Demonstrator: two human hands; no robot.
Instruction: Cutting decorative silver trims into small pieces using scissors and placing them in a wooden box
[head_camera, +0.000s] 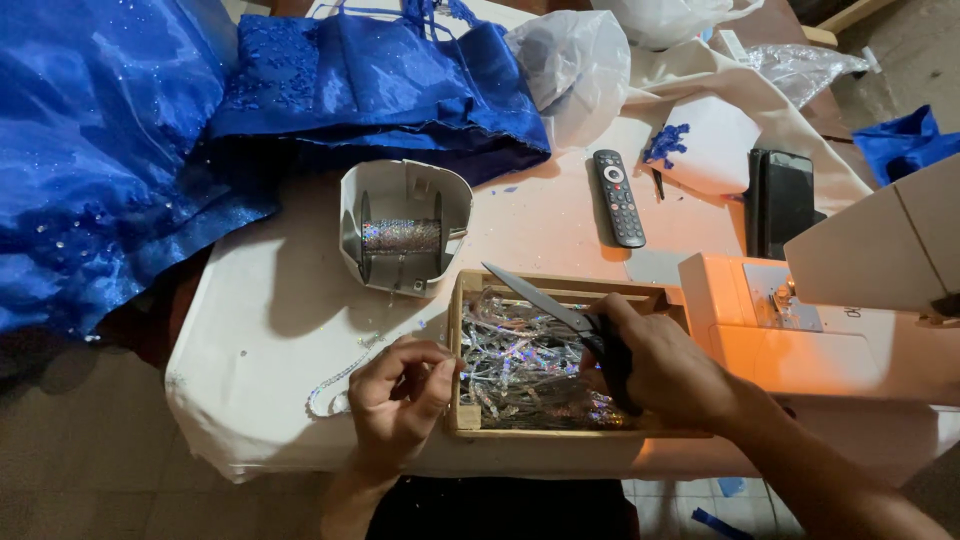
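Steel-bladed scissors (560, 315) over glittering sequin strips (520, 370) in wooden box (456, 340).

You're seeing shiny royal-blue dress fabric (150, 120) sparkling at 10 o'clock, iridescent silver trim (520, 365) glinting in the tan wooden tray (455, 345), black-handled scissors (575, 325), black remote (618, 198) at 1 o'clock, white cloth (270, 330) showing underneath.

Left hand (398, 392): palm turned inward, fingers curled, thumb and fingertips pinched together.
Left forearm: bare, rising from the bottom edge, wrist bent slightly.
Right hand (662, 365): knuckles up, fingers closed in a grip, thumb side toward the left hand.
Right forearm: bare, entering from the lower right corner, angled up-left.
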